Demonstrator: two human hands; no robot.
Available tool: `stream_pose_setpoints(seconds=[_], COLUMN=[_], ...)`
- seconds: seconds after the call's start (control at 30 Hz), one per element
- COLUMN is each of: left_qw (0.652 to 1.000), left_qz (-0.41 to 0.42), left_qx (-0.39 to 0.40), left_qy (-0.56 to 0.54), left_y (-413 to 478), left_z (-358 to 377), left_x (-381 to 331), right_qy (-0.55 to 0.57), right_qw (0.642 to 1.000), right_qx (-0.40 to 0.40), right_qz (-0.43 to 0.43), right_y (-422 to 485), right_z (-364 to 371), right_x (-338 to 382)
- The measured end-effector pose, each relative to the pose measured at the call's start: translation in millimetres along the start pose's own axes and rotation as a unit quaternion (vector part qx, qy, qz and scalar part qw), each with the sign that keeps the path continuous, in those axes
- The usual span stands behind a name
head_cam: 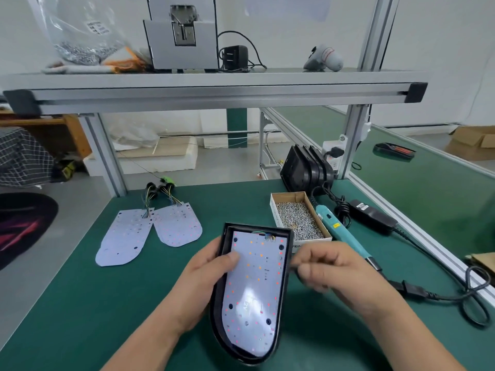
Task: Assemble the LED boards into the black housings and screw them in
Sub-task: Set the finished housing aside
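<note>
Here, the black rounded plastic housing, white LED board seated inside, is gripped by the left hand at the green mat's near centre; the blurred right hand's grip cannot be told.

power adapter on shelf

Bright even light, glare on the LED board, right hand motion-blurred, edges bowed.

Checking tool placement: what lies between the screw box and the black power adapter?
The teal electric screwdriver and a bundled black cord, seen in the head view.
</note>
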State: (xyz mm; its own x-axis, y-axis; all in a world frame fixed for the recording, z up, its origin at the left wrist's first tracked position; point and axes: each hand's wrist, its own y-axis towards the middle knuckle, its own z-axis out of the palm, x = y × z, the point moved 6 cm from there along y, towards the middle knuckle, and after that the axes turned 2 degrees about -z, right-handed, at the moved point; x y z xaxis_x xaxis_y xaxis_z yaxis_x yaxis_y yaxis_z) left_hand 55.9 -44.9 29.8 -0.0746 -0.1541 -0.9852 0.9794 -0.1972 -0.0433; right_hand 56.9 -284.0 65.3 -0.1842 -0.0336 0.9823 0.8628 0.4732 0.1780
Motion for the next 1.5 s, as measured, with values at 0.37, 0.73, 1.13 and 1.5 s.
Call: stream_pose_setpoints(seconds=[0.37, 0.73, 1.13, 1.5], left_qw=[0.978, 0.953, 0.94, 0.911], left_qz=[0.114, 0.129, 0.207, 0.083], left_qx=[-0.162, -0.229, -0.225, -0.135], left_qy=[0.063, 0.152, 0.152, 0.381], left_y=[-1, 0, -8, 16], left_z=[9, -14, -19, -3], left_x=[-7, -9, -7, 8], right_qy=[0.3, -0.179, -0.202, -0.221], right_qw=[0.919, 0.982, 0.95, 0.855], right_qx=[-0.251, -0.061, -0.229, -0.46], right_qz=[0.044, 0.002, -0.059, -0.087], right_y=[37, 30, -16, -109], right_z=[39, 35, -47, -202], right_x=[-13, -1, 26, 78])
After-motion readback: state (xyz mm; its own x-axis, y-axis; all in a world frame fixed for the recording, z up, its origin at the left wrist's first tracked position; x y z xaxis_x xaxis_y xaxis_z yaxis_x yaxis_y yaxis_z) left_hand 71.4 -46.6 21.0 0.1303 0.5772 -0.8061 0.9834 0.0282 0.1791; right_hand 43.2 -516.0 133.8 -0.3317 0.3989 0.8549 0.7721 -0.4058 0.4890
